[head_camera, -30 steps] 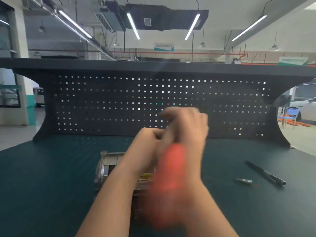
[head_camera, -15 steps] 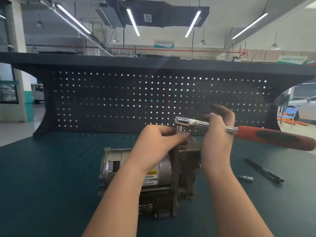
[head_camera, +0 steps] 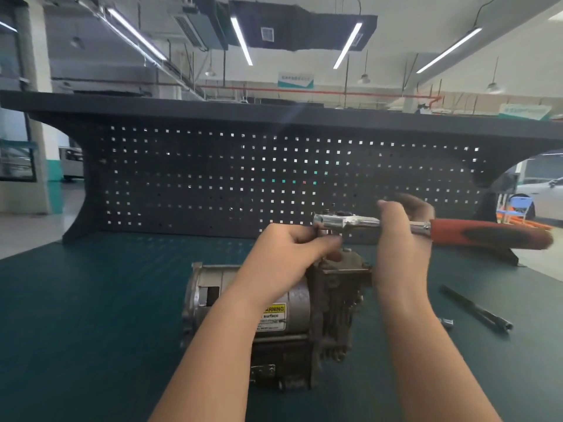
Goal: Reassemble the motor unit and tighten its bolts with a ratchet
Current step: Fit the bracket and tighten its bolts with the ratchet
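1. Both bare forearms reach up from the bottom edge over the dark green bench top (head_camera: pixel 91 315), the left one crossing above the motor body.
2. The motor unit (head_camera: pixel 274 318) lies on its side on the bench, directly below and between the two hands. Its silver cylindrical body, with a yellow warning label (head_camera: pixel 272 316), extends to the left of the left wrist; its darker, grimy gear housing sits under both hands.
3. To the right of the right forearm, a small silver socket-like piece (head_camera: pixel 447 322) rests on the bench, and just beyond it lies a long dark rod-shaped tool (head_camera: pixel 476 309), angled away.
4. The left hand (head_camera: pixel 289 254) is curled just under the ratchet head, fingertips pinched around the socket at the top of the gear housing.
5. The right hand (head_camera: pixel 402 239) is wrapped around the metal shank of the ratchet (head_camera: pixel 426 229), thumb up behind it. The chrome head points left toward the left hand's fingers; the red and black handle juts out to the right of the right hand, roughly level.
6. Beyond both hands stands the bench's dark pegboard back panel (head_camera: pixel 213 178).
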Available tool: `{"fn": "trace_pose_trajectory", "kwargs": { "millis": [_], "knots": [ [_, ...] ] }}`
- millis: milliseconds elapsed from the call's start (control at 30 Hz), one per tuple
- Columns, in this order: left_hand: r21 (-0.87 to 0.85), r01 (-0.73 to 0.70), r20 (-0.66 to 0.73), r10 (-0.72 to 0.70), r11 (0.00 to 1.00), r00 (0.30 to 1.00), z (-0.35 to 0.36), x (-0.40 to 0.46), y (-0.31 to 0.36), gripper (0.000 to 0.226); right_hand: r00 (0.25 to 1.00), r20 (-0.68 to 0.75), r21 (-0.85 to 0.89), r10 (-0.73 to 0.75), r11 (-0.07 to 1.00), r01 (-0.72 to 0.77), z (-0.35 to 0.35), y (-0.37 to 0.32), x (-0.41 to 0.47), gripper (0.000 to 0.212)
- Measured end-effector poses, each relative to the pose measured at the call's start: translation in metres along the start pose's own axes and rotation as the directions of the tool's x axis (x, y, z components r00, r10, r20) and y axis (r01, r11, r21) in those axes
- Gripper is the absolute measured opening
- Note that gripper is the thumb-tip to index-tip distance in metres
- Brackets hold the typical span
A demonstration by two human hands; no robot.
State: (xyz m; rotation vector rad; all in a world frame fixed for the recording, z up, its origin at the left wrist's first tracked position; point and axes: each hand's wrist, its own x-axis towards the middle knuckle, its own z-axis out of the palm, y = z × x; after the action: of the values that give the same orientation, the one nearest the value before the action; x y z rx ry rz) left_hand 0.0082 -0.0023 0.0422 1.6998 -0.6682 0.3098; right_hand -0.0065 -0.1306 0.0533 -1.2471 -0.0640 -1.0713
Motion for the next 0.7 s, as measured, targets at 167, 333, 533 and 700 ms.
{"fn": "trace_pose_trajectory", "kwargs": {
  "millis": [167,333,533,700],
  "knots": [
    [-0.014,0.026,-0.082,-0.027,1.000,0.996,0.001,0.000,0.004,0.028,0.928,0.032,-0.261,-0.370,0.894,0.365,0.030,-0.005,-0.031,0.029],
    [-0.022,0.011,-0.055,-0.012,1.000,0.998,0.001,-0.003,0.006,0.035,0.818,0.148,-0.409,-0.555,0.719,0.562,0.026,-0.003,-0.032,0.027],
    [-0.022,-0.034,-0.014,0.034,0.999,0.999,0.000,0.001,-0.002,0.012,0.996,-0.021,-0.066,0.088,0.994,-0.089,-0.001,0.007,0.003,0.018],
    [-0.131,-0.014,-0.021,0.011,0.991,1.000,0.002,-0.001,0.000,0.007,0.969,-0.070,0.008,-0.238,0.971,0.239,0.025,-0.006,-0.025,0.026]
  ]
}}
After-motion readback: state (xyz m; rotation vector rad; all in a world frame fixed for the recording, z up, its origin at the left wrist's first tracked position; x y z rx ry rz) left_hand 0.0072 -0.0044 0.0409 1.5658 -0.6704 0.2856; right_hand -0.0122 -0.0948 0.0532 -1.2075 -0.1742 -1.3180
